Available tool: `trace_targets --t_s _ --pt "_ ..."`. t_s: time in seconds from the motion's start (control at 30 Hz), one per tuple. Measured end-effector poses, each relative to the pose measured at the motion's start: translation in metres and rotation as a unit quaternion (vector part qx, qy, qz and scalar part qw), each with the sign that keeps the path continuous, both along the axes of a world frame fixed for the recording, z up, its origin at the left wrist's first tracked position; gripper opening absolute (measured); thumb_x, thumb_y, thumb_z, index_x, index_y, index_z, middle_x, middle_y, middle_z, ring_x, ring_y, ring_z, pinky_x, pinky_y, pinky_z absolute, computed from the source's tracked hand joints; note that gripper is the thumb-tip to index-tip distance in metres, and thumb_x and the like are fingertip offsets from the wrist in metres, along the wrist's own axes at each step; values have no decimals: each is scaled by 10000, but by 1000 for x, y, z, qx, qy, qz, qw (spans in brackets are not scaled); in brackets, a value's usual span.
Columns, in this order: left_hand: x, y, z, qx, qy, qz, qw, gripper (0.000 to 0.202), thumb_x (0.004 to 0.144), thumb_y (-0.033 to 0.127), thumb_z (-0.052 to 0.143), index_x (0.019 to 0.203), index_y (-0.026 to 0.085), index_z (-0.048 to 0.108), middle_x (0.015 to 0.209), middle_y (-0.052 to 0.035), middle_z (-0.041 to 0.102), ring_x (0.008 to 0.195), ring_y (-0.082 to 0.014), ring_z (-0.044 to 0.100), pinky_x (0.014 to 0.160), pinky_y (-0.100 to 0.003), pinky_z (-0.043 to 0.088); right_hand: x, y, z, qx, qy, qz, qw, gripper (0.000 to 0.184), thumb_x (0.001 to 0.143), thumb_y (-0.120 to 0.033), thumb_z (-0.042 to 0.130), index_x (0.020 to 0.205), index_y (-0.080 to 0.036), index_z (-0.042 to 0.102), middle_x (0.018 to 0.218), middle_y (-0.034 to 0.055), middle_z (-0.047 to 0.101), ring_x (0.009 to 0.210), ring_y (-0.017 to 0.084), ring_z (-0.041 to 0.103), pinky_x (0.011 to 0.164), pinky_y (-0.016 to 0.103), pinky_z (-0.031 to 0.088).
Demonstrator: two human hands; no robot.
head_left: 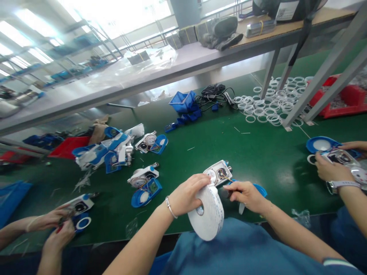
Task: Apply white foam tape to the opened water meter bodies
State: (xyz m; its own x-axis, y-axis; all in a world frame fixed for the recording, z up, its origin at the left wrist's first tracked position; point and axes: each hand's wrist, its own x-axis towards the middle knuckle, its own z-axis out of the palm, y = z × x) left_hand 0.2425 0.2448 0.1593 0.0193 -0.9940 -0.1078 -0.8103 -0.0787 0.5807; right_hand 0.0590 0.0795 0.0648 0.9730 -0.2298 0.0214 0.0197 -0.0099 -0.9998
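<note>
My left hand (187, 194) is closed over the top of a white housing (210, 214) held on edge above the near rim of the green table (258, 152). A thin bracelet sits on that wrist. My right hand (246, 195) pinches a thin tool whose tip reaches toward the open end of the assembly (219, 172), where a round part and a small board show. A blue cap (259, 189) lies partly hidden behind my right hand.
Blue-and-white units lie in a heap (106, 151) and singly (145, 183) to the left. White rings (269, 105) cover the far right beside a red bin (346, 99). A co-worker's hands (57, 225) work at lower left, another's (329, 168) at right. A shelf (172, 65) overhangs the back.
</note>
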Motion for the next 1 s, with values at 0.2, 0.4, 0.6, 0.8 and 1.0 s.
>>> trace_targets --t_s 0.2,0.4,0.6,0.8,1.0 --pt "2 1 3 28 -16 -17 999 704 573 23 522 1241 220 422 1261 -73 484 1185 -196 421 1021 -358 377 1 1 -1 97 -1 27 995 230 804 -343 573 990 -208 555 772 -17 617 666 98 558 620 255 458" --pt "0 1 2 5 -47 -74 996 626 644 41 524 1243 199 432 1318 -82 459 1222 -187 404 1043 -340 365 8 -5 13 -12 -15 134 991 214 739 -369 653 754 -157 632 651 -28 602 567 65 471 535 215 357" --pt "-3 1 8 6 -129 -140 982 569 705 37 479 1243 219 441 1350 -24 457 1294 -212 320 1070 -364 334 13 -10 30 -87 -17 188 978 235 761 -383 627 763 -148 638 661 -9 638 559 69 509 521 206 365" --pt "-7 5 9 8 -128 -94 987 561 669 58 488 1216 178 455 1359 -45 438 1277 -191 344 1084 -330 332 8 7 17 -145 -140 -30 979 74 813 -246 576 809 -173 590 679 -9 589 619 86 535 585 221 434" --pt "-16 4 7 17 -114 -47 992 640 620 41 469 1241 194 434 1338 -43 450 1254 -191 363 1064 -341 357 11 23 6 -165 -210 -146 953 186 785 -94 580 913 -222 537 751 -16 616 711 104 574 653 252 489"
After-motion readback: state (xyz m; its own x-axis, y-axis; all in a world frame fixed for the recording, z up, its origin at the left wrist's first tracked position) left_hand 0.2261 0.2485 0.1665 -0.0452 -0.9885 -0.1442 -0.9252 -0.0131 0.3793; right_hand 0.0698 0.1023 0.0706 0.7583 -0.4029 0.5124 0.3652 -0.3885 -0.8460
